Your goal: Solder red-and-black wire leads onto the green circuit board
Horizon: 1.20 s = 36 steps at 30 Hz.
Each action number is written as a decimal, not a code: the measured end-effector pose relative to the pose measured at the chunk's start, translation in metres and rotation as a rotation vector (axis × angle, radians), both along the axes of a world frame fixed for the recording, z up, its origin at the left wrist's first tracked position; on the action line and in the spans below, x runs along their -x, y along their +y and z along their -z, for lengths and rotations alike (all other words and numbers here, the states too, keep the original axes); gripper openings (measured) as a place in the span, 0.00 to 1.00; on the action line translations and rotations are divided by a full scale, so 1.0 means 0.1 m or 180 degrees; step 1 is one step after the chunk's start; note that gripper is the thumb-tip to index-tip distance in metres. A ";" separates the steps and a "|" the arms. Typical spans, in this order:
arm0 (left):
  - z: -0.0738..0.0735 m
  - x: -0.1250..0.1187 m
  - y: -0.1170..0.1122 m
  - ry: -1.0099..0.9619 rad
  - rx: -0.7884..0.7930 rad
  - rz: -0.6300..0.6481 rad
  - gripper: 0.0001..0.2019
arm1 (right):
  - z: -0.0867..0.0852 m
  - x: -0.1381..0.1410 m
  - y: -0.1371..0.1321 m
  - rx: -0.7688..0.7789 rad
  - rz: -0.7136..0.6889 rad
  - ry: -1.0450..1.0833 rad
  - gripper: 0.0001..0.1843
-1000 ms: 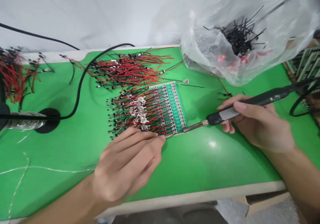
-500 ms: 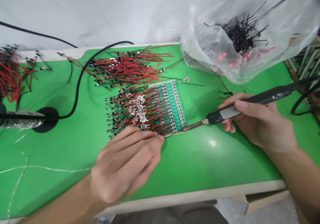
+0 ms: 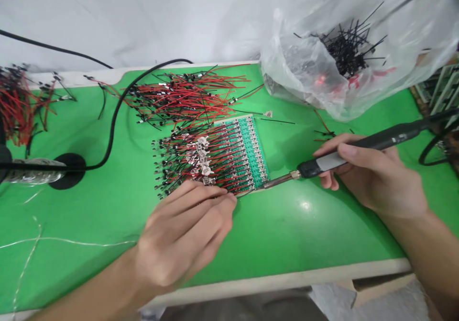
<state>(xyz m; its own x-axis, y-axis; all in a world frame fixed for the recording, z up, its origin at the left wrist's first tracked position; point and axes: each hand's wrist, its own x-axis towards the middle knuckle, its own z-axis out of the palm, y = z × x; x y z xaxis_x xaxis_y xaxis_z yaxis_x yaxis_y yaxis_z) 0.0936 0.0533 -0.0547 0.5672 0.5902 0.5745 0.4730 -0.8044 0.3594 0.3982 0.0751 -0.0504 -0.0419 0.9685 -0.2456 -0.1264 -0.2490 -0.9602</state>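
A green circuit board [image 3: 251, 149] lies on the green mat, with several red-and-black wire pairs [image 3: 201, 165] soldered along it and fanning out to the left. Silvery crimped tabs [image 3: 202, 156] rest on those wires. My left hand [image 3: 182, 232] sits at the board's lower edge, its fingertips pinching a thin black wire [image 3: 244, 194]. My right hand [image 3: 373, 172] grips a black-and-grey soldering iron [image 3: 330, 161]. The iron's metal tip [image 3: 276, 181] reaches the board's lower right corner, close to that wire's end. The exact joint is too small to make out.
A loose heap of red-and-black wires [image 3: 182, 96] lies behind the board. A clear plastic bag [image 3: 304, 58] of wires sits at the back. More wires [image 3: 17, 105] lie far left, beside a black cable [image 3: 114, 115]. Stacked boards [image 3: 439, 89] stand at right.
The view has shifted slightly. Both hands stay nearly in place, with the iron tip still at the board's lower edge.
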 end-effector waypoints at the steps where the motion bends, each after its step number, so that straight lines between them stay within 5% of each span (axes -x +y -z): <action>1: 0.01 0.00 0.00 -0.0007 -0.0014 0.0004 0.14 | 0.00 0.00 0.00 -0.0003 -0.0003 -0.0009 0.08; 36: 0.01 -0.03 0.02 0.0092 0.0068 0.0007 0.14 | 0.00 -0.04 -0.02 -0.0106 -0.0042 -0.0066 0.09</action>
